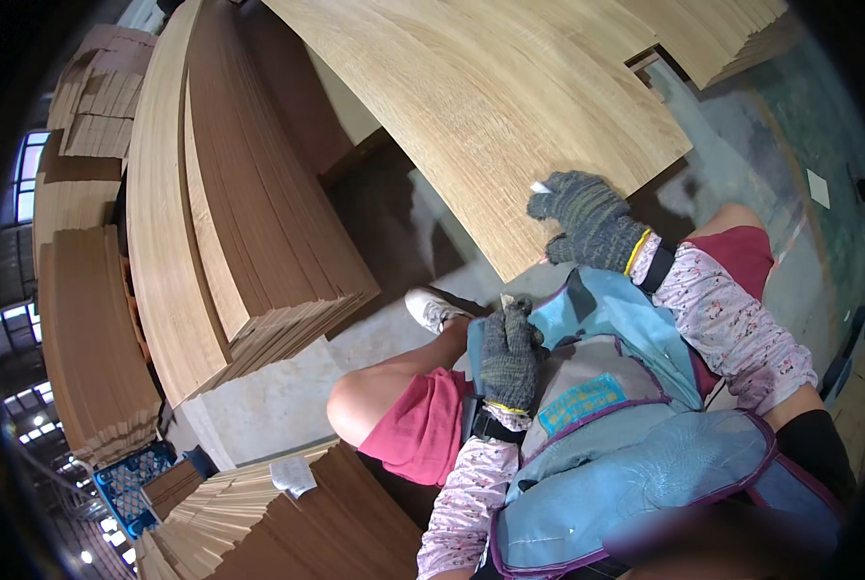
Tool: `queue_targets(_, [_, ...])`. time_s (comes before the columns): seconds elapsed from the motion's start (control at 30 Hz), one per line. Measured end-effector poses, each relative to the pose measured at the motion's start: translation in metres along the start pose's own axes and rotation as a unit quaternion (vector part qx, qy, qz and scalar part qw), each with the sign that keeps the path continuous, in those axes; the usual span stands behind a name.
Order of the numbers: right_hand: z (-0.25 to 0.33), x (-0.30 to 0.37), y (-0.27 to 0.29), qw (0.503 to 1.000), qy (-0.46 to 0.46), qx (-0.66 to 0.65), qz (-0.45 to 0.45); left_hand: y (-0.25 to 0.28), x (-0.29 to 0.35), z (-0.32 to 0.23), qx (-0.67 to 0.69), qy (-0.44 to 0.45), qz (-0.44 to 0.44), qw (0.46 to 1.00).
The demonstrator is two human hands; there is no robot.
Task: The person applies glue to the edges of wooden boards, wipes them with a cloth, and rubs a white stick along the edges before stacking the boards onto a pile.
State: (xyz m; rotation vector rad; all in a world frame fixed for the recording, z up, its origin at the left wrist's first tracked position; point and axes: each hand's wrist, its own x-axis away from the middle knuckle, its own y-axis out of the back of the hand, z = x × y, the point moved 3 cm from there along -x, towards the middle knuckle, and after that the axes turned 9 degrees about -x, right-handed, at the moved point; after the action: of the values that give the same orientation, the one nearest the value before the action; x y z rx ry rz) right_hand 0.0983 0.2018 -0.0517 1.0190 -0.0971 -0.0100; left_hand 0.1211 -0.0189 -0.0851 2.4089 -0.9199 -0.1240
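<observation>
Grey knit gloves (587, 217), pink floral sleeves (732, 324), blue apron (635, 464), red shorts (418, 425)

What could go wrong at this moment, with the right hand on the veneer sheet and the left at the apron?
Only the gloved right hand rests on the large, bowed veneer sheet; it might slip off the lap or crack along the grain. The left hand holds a small item at the apron, too small to identify, which might drop. The tall veneer stack beside the knee looks tilted and could slide.
</observation>
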Motion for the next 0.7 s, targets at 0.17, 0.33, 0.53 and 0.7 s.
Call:
queue_targets(0.17, [-0.019,0.010,0.020,0.996,-0.067,0.055,-0.005,-0.006,-0.001,0.007,0.278,0.234,0.029,0.931])
queue_targets(0.33, [-0.054,0.033,0.033,0.994,-0.062,0.037,-0.080,-0.007,-0.004,0.020,-0.026,-0.049,-0.100,0.993])
queue_targets(0.53, [-0.050,0.093,0.019,0.914,-0.165,-0.323,-0.184,0.017,-0.026,0.021,0.364,0.208,-0.165,0.893])
queue_targets(0.7, [-0.022,0.094,-0.052,0.662,-0.351,-0.643,-0.162,0.026,-0.046,0.022,0.350,0.204,-0.210,0.890])
